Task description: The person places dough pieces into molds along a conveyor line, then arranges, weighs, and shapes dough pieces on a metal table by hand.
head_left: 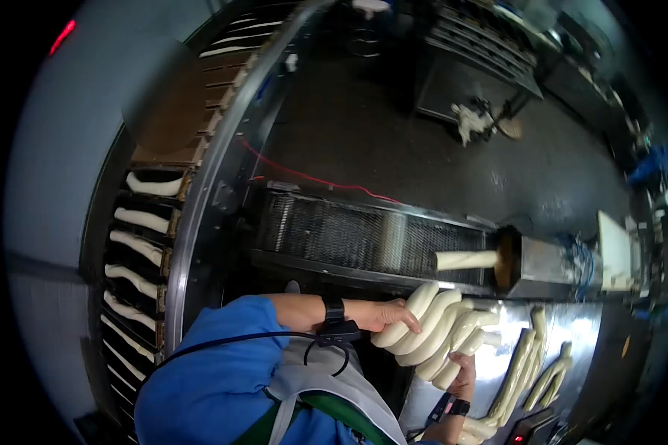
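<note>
A coiled bundle of thick, cream-coloured dough ropes point(441, 322) is held between my two hands, at the near edge of a shiny metal table point(583, 326). My left hand point(399, 317) curls over the bundle's upper left side. Below, my right hand point(464, 373) grips its lower right side, with part of its fingers hidden by the dough. More dough ropes point(521, 367) lie on the table to the right, beside a shorter folded piece point(551, 382). Another dough coil point(476, 430) sits at the bottom, near my right wrist.
A mesh conveyor point(334, 230) runs beyond the table. One dough length point(466, 259) protrudes from a metal machine point(545, 263) onto it. At left, a metal rail point(200, 200) borders a line of slots holding dough strips point(137, 248). A device with red digits point(531, 429) stands at the bottom.
</note>
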Available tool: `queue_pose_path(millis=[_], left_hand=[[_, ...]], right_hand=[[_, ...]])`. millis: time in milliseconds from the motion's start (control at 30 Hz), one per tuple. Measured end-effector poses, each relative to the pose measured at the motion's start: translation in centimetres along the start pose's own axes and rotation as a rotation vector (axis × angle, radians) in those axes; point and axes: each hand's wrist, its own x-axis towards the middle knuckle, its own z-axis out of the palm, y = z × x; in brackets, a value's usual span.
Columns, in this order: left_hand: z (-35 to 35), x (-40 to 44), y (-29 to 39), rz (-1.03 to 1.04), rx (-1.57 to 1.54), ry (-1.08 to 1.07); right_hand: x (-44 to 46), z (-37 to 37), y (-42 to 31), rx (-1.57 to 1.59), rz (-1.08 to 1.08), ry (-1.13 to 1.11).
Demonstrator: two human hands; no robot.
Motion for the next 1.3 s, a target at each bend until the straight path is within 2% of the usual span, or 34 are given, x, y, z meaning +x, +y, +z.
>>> queue_pose_path(millis=[33, 100, 167, 200, 233, 300, 333, 367, 400, 433, 467, 500, 533, 567, 600, 633, 667, 700, 733, 767, 833, 900, 933, 1033, 1067, 1100, 1167, 1233, 1300], left_hand=[[-0.3, -1.8, 1.4, 0.016, -0.046, -0.045], [-2.4, -5.5, 3.5, 0.186, -0.136, -0.055], [-4.8, -11.8, 6.7, 0.243, -0.188, 0.046], [-4.9, -15.4, 8.3, 0.371, -0.223, 0.111], [-7.1, -18.3, 9.0, 0.43, -0.266, 0.141], [-8.0, -26.1, 12.4, 0.641, -0.33, 0.202], [-9.2, -29.1, 13.5, 0.799, -0.331, 0.157], [-10.3, -32.7, 14.7, 0.848, -0.285, 0.19], [-10.6, -35.6, 15.8, 0.987, -0.201, 0.211], [-9.7, -38.5, 17.4, 1.12, -0.172, 0.313], [-12.3, -40.1, 17.8, 1.243, -0.151, 0.351], [-13.0, -42.0, 18.7, 1.262, -0.256, 0.51], [-15.0, -43.6, 19.5, 1.309, -0.299, 0.588], [-17.4, -44.9, 20.2, 1.353, -0.346, 0.666], [-19.6, -46.1, 21.0, 1.392, -0.42, 0.793], [-22.4, -47.0, 21.4, 1.425, -0.497, 0.92], [-27.6, -47.7, 20.5, 1.454, -0.55, 0.957], [-33.0, -48.2, 19.0, 1.485, -0.598, 0.994], [-36.4, -48.8, 17.2, 1.484, -0.601, 0.99], [-39.1, -49.1, 15.2, 1.268, -0.321, 1.207], [-41.1, -48.4, 14.6, 1.029, -0.31, 1.299], [-36.5, -47.5, 17.9, 0.964, -0.719, 1.393], [-37.2, -46.8, 17.0, 1.022, -0.664, 1.289], [-37.2, -44.3, 15.4, 1.006, -0.692, 1.139], [-38.2, -44.3, 15.1, 1.004, -0.736, 1.128], [-37.3, -44.8, 15.9, 1.013, -0.769, 1.164], [-38.7, -46.1, 16.1, 1.088, -0.719, 1.217], [-43.6, -46.6, 14.7, 1.227, -0.558, 1.319], [-42.5, -46.8, 16.1, 1.017, -0.379, 1.716]], right_hand=[[0.6, 1.7, -0.6, -0.078, -0.031, -0.049], [-0.9, 10.4, -3.1, -0.11, -0.066, -0.118], [0.7, 16.7, -3.7, -0.203, -0.037, -0.244], [1.6, 18.9, -3.8, -0.241, -0.062, -0.29], [1.3, 24.4, -4.3, -0.278, -0.083, -0.33], [1.1, 34.4, -4.9, -0.153, -0.054, -0.57], [1.2, 39.1, -5.5, -0.184, -0.038, -0.731], [1.6, 43.7, -5.8, -0.212, -0.02, -0.888], [2.7, 47.7, -5.7, -0.352, -0.287, -1.073], [3.8, 52.3, -5.5, -0.401, -0.296, -1.09], [4.9, 57.0, -5.3, -0.45, -0.307, -1.108], [6.0, 61.6, -5.1, -0.499, -0.318, -1.126], [5.1, 66.1, -5.5, -0.377, -0.036, -1.248], [8.1, 69.4, -4.9, -0.702, -0.776, -1.443], [11.1, 72.6, -4.3, -0.831, -1.616, -1.25], [11.2, 74.9, -4.1, -0.733, -0.899, -1.338], [11.4, 77.2, -4.0, -0.448, -0.269, -1.163], [14.6, 78.0, -3.6, -0.327, -0.248, -1.187], [15.3, 77.1, -3.3, -0.332, -0.318, -1.281], [15.6, 76.1, -2.7, -0.336, -0.321, -1.277], [16.0, 73.1, -1.1, -0.526, -0.367, -0.999], [17.5, 68.4, 0.7, -0.624, -0.293, -0.919], [18.7, 65.4, 1.5, -0.724, -0.282, -0.863], [22.5, 56.3, 2.8, -1.025, -0.209, -0.716], [25.0, 52.2, 3.9, -1.216, -0.369, -0.662], [26.6, 48.6, 4.8, -1.406, -0.53, -0.597], [24.4, 44.7, 4.5, -1.678, -0.492, -0.434], [25.4, 39.5, 5.4, -1.999, -0.469, -0.248], [24.2, 37.3, 5.8, -2.079, -0.613, -0.166]])
